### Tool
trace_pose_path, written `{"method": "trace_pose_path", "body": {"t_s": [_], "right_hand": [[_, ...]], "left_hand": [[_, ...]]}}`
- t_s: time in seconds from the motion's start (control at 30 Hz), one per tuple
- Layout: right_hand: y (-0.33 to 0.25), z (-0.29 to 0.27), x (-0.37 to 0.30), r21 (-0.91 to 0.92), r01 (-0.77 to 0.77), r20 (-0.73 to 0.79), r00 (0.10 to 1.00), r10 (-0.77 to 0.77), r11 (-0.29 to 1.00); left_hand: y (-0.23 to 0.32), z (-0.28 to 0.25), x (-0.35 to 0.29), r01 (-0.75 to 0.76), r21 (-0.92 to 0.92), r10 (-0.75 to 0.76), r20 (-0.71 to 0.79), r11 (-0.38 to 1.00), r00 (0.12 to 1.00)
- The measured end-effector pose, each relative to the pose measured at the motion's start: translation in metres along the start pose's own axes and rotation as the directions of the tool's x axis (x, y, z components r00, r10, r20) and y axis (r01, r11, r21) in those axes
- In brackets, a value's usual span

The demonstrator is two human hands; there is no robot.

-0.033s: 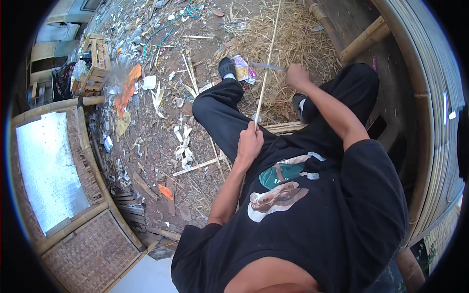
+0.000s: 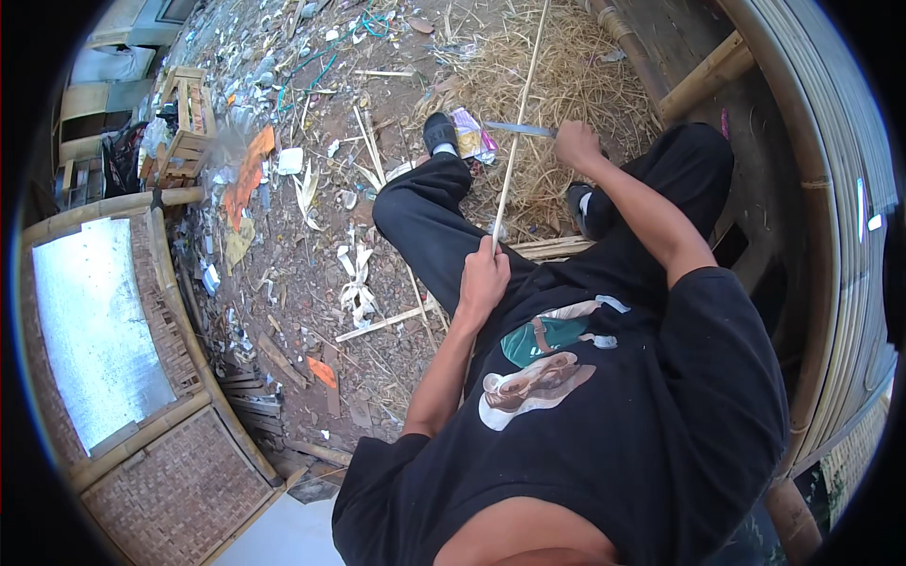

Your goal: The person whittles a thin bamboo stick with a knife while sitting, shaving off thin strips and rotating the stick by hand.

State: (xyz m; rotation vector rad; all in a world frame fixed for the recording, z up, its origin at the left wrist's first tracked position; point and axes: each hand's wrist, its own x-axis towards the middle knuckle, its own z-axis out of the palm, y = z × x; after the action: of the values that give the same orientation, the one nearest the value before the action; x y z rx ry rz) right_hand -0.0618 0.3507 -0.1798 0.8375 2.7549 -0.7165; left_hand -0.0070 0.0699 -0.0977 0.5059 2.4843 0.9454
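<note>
A long, pale bamboo strip (image 2: 518,132) runs from my lap up past the top edge of the view. My left hand (image 2: 485,278) is closed round its near end, close to my thigh. My right hand (image 2: 577,145) grips a knife, its handle hidden in my fist. The knife's blade (image 2: 522,127) points left and crosses the strip some way above my left hand; whether it touches the strip I cannot tell. Below the blade, straw-like shavings (image 2: 538,184) cover the ground between my feet.
A bamboo frame with woven panels (image 2: 179,469) stands at the left, with a wooden crate (image 2: 193,118) beyond it. Litter, orange scraps (image 2: 250,174) and loose bamboo pieces (image 2: 382,323) lie on the dirt. A bamboo wall (image 2: 821,236) rises at my right. A colourful wrapper (image 2: 472,135) lies by my shoe.
The knife blade, blurred before, now shows sharply at nearly the same spot on the strip. My left hand has kept its place.
</note>
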Motion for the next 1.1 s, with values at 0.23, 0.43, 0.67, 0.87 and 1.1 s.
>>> {"method": "trace_pose_path", "body": {"t_s": [0.23,0.43,0.67,0.87,1.1], "right_hand": [[-0.044,0.005,-0.051,-0.028,0.347,0.280,0.903,-0.325,0.938],[0.009,-0.027,0.028,0.165,-0.269,0.056,0.963,0.263,0.949],[-0.008,-0.011,0.008,0.275,-0.126,0.180,0.981,0.078,0.953],[-0.011,-0.011,-0.015,0.371,0.079,0.157,0.977,-0.147,0.925],[-0.020,-0.033,-0.039,0.401,0.163,0.218,0.939,-0.266,0.902]], "left_hand": [[-0.005,0.001,-0.001,-0.022,0.003,0.022,-0.012,1.000,1.000],[0.009,0.000,-0.004,-0.036,0.000,0.036,0.013,0.999,0.999],[-0.001,0.006,0.023,-0.002,-0.105,0.006,0.034,0.994,0.999],[-0.004,0.018,0.045,0.089,-0.152,-0.070,0.131,0.984,0.989],[-0.018,0.043,0.066,0.061,-0.336,-0.040,0.068,0.940,0.997]]}}
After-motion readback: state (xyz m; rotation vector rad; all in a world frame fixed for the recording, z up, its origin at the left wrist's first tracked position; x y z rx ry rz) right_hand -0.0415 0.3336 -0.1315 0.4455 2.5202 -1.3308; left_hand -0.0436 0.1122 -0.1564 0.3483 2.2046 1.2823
